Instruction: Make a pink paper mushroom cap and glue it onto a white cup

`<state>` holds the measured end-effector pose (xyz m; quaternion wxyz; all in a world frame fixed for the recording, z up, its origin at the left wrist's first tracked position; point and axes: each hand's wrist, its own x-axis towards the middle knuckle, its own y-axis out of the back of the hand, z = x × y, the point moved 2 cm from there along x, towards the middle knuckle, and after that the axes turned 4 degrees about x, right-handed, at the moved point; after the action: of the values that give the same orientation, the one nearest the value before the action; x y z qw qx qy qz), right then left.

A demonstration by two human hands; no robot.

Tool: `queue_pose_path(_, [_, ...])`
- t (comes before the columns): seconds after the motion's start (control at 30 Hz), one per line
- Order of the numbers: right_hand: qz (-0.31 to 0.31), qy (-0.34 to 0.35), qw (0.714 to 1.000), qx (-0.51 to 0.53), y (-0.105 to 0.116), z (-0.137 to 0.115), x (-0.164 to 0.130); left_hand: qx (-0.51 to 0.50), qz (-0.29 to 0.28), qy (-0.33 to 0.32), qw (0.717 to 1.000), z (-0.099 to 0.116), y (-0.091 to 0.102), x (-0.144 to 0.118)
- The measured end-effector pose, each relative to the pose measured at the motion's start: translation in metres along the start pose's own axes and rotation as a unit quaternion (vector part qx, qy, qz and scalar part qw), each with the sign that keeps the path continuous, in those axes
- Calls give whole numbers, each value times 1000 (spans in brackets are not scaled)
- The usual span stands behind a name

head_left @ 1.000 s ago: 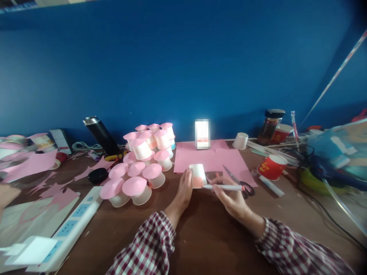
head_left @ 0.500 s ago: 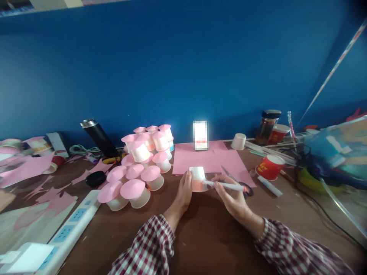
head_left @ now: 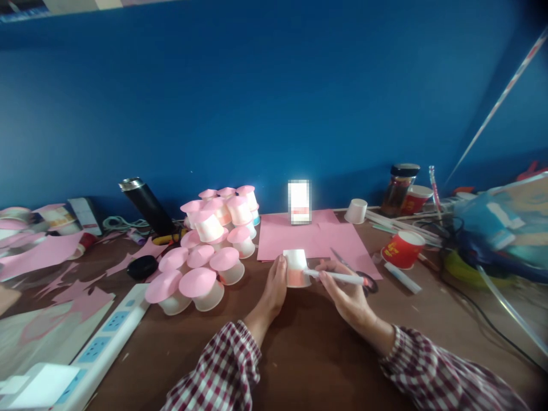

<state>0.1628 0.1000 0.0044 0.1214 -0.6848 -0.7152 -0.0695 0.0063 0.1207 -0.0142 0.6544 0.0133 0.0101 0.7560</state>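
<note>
An upside-down paper cup [head_left: 295,262], white above and orange toward its rim, is steadied by my left hand [head_left: 275,288], whose fingers close on its left side. My right hand [head_left: 347,297] grips a white marker [head_left: 345,278] with a red end, and its tip meets the cup's right side. Behind my right hand lie scissors [head_left: 371,285], partly covered. Pink paper sheets [head_left: 295,237] spread out beyond the cup. To the left, several upturned cups with pink paper cone tops [head_left: 199,281] stand in a group, some of them stacked.
A power strip [head_left: 96,345], pink paper scraps [head_left: 88,302] and a black flask [head_left: 148,205] occupy the left side. On the right are a red paper cup [head_left: 403,249], a marker cap-like white tube [head_left: 403,278], a white cup [head_left: 356,211] and a dark-lidded jar [head_left: 400,188]. Another person's hand [head_left: 7,299] shows at the left edge.
Little differs. My hands, the cup and the marker keep almost the same places; the other person's hand at the left edge has shifted slightly.
</note>
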Motion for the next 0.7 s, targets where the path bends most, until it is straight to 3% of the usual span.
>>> queue_pose_path(0.17, [-18,7,1000,-1,1,3,0,1,21,21,1000,-2,1,0])
queue_pose_path(0.57, [-35,15,999,-5,3,11,0,20,-10,7,1000,2,-1,0])
queue_pose_path(0.7, [-36,16,999,0,3,12,1,20,2,10,1000,0,0,0])
